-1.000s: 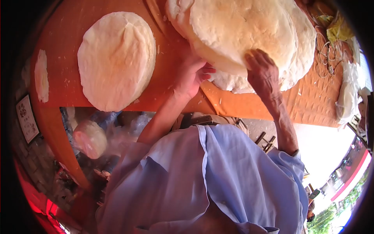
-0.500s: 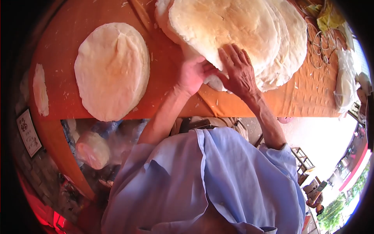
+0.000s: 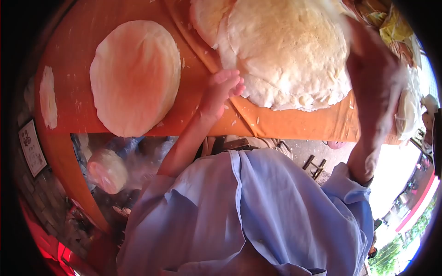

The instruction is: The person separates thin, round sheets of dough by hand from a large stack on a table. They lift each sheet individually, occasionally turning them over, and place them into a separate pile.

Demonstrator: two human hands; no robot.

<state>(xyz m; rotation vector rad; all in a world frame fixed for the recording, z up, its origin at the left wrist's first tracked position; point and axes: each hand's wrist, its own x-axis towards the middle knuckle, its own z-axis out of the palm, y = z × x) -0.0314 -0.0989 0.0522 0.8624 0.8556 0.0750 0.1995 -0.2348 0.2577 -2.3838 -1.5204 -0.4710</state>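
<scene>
A large pile of flat round breads (image 3: 290, 55) lies at the top centre of the orange-covered table, its near edge ragged. My left hand (image 3: 223, 92) is beside the pile's lower left edge, fingers loosely bent and apart, with nothing visible in it. My right arm stretches up along the pile's right side. At its far end my right hand (image 3: 340, 11) is blurred near the top edge of the view, so its fingers cannot be made out. To the left sits a smaller stack of flat breads (image 3: 136, 78).
A narrow bread strip (image 3: 48, 97) lies at the table's left end. Clear plastic bags (image 3: 407, 112) and yellow plastic (image 3: 396, 27) are on the right. Below the table are a bagged bundle (image 3: 108, 171), a framed sign (image 3: 32, 148) and a small stool (image 3: 314, 166).
My right hand has left the pile's near edge and moved up and right. My left hand has come off the bread, slightly lower. The large pile's top surface and outline look different.
</scene>
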